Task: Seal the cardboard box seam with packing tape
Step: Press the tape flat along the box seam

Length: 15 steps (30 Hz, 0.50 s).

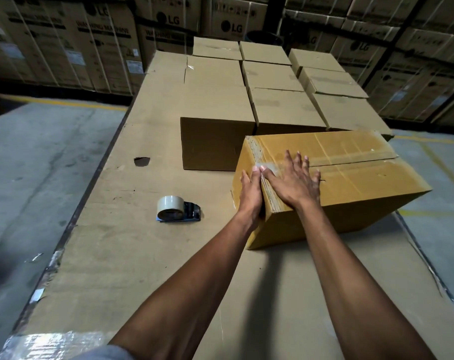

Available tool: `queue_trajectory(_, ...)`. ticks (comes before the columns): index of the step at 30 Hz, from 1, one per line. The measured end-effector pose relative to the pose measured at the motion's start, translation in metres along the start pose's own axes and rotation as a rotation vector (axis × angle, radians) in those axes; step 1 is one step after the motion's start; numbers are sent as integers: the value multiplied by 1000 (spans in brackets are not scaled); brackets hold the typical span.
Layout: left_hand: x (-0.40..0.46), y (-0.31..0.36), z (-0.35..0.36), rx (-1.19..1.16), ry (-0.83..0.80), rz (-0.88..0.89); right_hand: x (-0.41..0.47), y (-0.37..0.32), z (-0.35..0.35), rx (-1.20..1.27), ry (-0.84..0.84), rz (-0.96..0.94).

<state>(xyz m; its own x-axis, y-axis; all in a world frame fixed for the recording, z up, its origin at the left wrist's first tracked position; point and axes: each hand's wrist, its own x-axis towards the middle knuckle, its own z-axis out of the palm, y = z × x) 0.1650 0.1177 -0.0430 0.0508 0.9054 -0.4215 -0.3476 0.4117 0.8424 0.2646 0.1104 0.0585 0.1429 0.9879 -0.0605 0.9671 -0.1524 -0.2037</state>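
Two bare hands press on one box that sits tilted on the cardboard-covered bench, its near-left corner toward the camera. The right hand lies flat on the top face with fingers spread, grasping nothing, its thumb over a shiny patch of clear tape at the left end of the seam. The left hand is flat against the left end face, thumb meeting the edge; its palm side is hidden, and whether tape runs under it cannot be told. Further right the seam between the flaps shows as a dark open line. What the box holds is out of sight, as the flaps are down.

The tape dispenser lies on the bench well left of the box, untouched, roll facing the camera. Behind stand closed plain boxes in rows, their contents unseen. Stacked printed cartons fill the dim background, lettering partly blurred. Both forearms run off the bottom edge.
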Motion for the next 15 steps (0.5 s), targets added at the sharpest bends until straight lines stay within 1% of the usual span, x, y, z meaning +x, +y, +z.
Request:
queue_trajectory(3,2,-7,0,-131,-9,9,6,1,3,-12,-31,-10)
queue_trajectory(5,-12,1,-2,-142,6,32,9,3,5,-29,-26,-36)
queue_trajectory(10,-22,12,-1,-200,58,5,10,2,6,-17,-3,-36)
queue_trajectory(13,-18,4,-1,-254,-17,48,8,-1,5,-14,-12,-20)
queue_trajectory(15,-10,-7,-2,-238,-5,35,8,-1,6,-36,-16,-19)
